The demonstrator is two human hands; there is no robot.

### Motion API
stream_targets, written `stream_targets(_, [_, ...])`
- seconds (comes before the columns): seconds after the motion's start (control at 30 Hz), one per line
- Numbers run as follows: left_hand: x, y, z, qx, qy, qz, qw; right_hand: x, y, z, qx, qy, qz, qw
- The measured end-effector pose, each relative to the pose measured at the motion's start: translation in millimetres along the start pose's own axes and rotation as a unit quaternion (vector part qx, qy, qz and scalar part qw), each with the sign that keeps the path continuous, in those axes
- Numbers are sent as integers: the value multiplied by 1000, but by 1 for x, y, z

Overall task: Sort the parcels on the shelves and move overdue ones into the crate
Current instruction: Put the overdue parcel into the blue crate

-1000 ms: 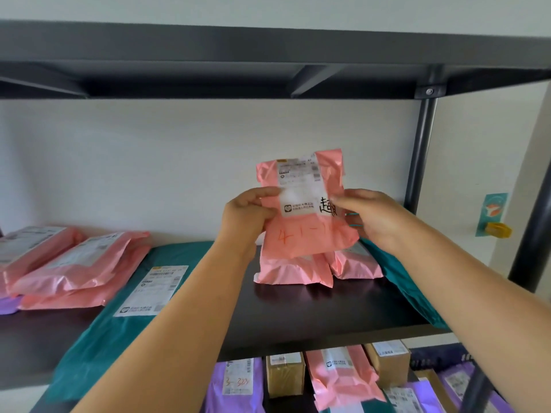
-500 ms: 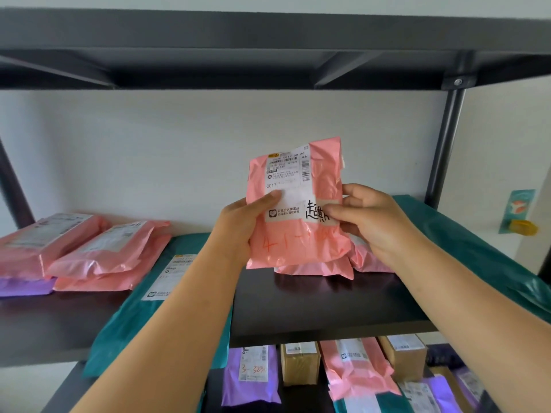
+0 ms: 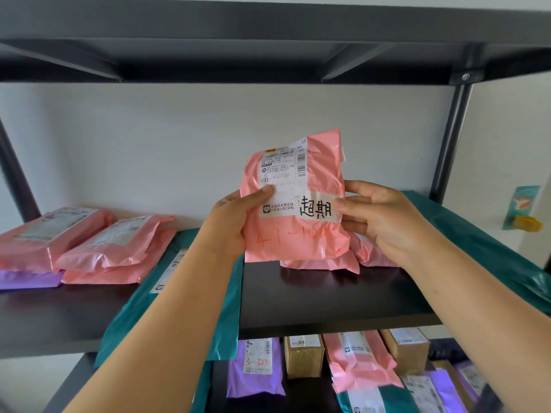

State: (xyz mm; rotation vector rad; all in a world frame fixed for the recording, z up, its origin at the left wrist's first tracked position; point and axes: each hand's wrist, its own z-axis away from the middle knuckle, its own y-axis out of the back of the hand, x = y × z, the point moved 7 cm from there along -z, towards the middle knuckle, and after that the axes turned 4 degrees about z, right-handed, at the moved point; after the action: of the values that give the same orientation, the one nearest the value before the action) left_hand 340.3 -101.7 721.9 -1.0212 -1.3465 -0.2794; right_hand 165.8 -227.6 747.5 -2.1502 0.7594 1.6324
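Obs., parcel check at middle shelf:

- Left hand point(image 3: 235, 222) grasps the left edge of a pink parcel point(image 3: 298, 242), thumb across the front, fingers hidden behind it
- Right hand point(image 3: 384, 222) pinches the right edge, thumb tip on a pale tape strip point(image 3: 317, 208), other fingers curled behind
- Parcel is held upright, face toward the person, above the dark shelf board point(image 3: 328, 293); whether its lower edge touches anything cannot be told
- Directly behind it, two more pink parcels point(image 3: 323, 265) lean at the back, mostly blocked by the held one and the right hand
- A teal mailer point(image 3: 167, 311) lies under the left forearm, hanging over the front edge; a second teal mailer point(image 3: 477, 242) is partly covered by the right forearm
- Far left: stack of pink parcels point(image 3: 89, 242) on a purple mailer point(image 3: 26, 278), cut off by the frame
- Lower shelf: purple bag point(image 3: 256, 368), cardboard boxes point(image 3: 302, 356), another pink bag point(image 3: 357, 359), all partly hidden by the board above
- Tape strip carries black handwriting, 超期; the orange scrawl beneath starts "4-1-" and the rest is unreadable; the small print on the white shipping label point(image 3: 283, 171) is too fine to read
- Parcel skin: glossy, crinkled plastic film, soft pillow shape; shelf frame is dark metal with a round upright post point(image 3: 453, 144)
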Motion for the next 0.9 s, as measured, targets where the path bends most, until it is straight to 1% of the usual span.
stream_targets(0.13, [2,-2,3,-4,-8,-2,1000,1,1,4,21,-11,-11,1000])
stream_targets(0.37, [-3,-17,14,-31,-23,11,999,0,8,30,61,-22,29,997])
stream_targets(0.57, [-21,-49,31,-109,-2,13,994,3,24,72,121,-34,40,991])
stream_targets(0.73, [-56,-89,53,-184,58,-1,981,12,58,125,209,-53,41,976])
stream_targets(0.9, [-85,-136,74,-235,88,-18,968,16,100,167,260,-74,44,962])
